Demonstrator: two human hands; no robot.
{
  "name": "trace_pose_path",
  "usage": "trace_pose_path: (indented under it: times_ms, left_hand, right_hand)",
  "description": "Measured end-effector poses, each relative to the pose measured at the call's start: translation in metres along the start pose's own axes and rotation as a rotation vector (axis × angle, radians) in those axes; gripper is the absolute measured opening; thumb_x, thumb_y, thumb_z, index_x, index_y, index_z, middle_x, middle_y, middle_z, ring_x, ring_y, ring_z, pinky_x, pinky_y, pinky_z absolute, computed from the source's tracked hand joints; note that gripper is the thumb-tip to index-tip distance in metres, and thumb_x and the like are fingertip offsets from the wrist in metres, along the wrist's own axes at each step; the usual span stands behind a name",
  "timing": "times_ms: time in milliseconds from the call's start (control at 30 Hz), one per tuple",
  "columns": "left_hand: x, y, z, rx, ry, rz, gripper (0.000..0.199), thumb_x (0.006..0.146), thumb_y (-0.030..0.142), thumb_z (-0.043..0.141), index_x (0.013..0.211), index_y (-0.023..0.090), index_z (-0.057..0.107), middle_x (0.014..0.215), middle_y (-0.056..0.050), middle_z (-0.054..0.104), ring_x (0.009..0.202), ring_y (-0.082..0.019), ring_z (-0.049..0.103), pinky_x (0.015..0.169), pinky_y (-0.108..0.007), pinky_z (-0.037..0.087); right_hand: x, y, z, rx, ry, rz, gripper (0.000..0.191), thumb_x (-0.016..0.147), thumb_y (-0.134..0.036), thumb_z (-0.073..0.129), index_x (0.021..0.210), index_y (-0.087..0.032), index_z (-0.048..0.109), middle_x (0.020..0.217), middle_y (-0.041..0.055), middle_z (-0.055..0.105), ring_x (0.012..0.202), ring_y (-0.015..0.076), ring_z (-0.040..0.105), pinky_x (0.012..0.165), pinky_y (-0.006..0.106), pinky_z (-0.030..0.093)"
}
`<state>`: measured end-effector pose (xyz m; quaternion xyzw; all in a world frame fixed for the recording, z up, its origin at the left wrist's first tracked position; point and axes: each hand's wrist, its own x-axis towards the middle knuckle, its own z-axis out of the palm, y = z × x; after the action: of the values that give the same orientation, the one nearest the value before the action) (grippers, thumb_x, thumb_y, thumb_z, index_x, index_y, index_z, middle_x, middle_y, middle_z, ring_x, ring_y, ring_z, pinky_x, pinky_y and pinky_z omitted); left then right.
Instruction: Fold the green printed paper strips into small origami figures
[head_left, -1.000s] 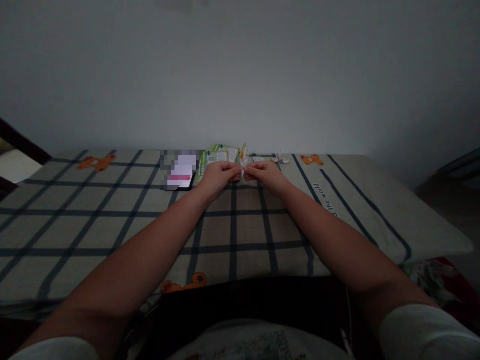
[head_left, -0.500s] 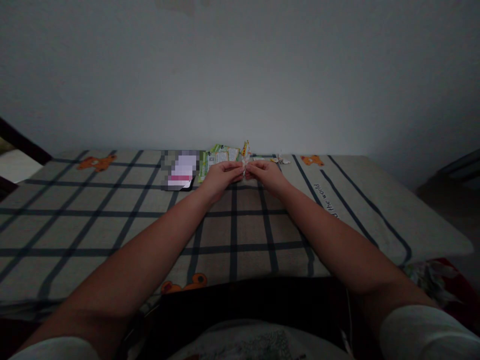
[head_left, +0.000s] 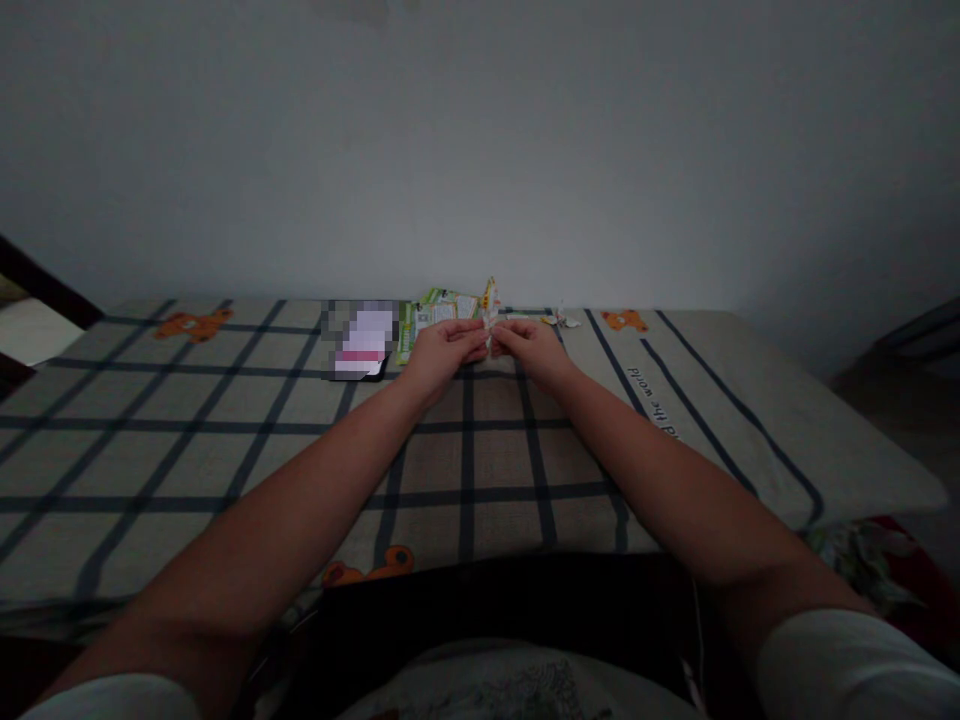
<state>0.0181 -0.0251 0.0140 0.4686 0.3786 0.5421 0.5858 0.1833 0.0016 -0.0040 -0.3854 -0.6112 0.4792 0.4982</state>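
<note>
My left hand [head_left: 445,352] and my right hand [head_left: 534,349] meet at the far side of the table, fingertips pinched together. Between them they grip a crumpled piece of wrapper [head_left: 490,298], white with a yellow printed end that sticks up above the fingers. Its lower part is hidden by my fingers. Just behind and left of my left hand lie green and white printed packets [head_left: 442,309]. Past my right hand is another crumpled wrapper scrap [head_left: 561,319] on the cloth.
A phone [head_left: 366,340] with a lit, blurred screen lies left of the packets. The table wears a checked cloth [head_left: 502,460] with bear prints. A pale wall [head_left: 480,150] rises directly behind it. Part of a dark chair [head_left: 45,285] shows at the left.
The yellow end of the wrapper has tilted and shifted slightly left between my fingers. Both hands stay in nearly the same place.
</note>
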Motion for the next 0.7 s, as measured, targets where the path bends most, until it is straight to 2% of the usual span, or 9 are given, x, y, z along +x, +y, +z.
trace_pose_path:
  times_ms: [233,433,700]
  left_hand:
    - [-0.0001,0.0002,-0.0007,-0.036,-0.063,-0.108,0.019,0.069,0.023,0.085,0.081,0.012,0.074,0.088,-0.008,0.075,0.078,-0.011,0.069,0.086,-0.028,0.055]
    - [0.0009,-0.0027,-0.0032,-0.03,-0.122,-0.1,0.028,0.062,0.027,0.089,0.082,0.013,0.076,0.089,-0.009,0.076,0.083,-0.015,0.07,0.085,-0.029,0.055]
    - [-0.0011,0.0003,-0.0006,0.071,-0.095,-0.065,0.029,0.061,0.033,0.089,0.075,0.014,0.074,0.078,-0.007,0.073,0.073,-0.014,0.066,0.082,-0.032,0.054]
  right_hand:
    - [0.0017,-0.0001,0.0001,0.065,0.023,0.047,0.045,0.063,-0.059,0.078,0.077,-0.018,0.068,0.073,0.0015,0.068,0.07,0.0137,0.061,0.079,0.031,0.053]
    - [-0.0008,-0.0007,0.0008,0.021,0.032,0.019,0.038,0.067,-0.054,0.077,0.076,-0.018,0.068,0.073,0.0012,0.068,0.069,0.0134,0.061,0.075,0.03,0.052]
    - [-0.0007,0.0013,0.0002,-0.08,0.028,-0.043,0.033,0.072,-0.051,0.072,0.077,-0.018,0.068,0.071,0.0008,0.067,0.069,0.0139,0.06,0.071,0.028,0.05]
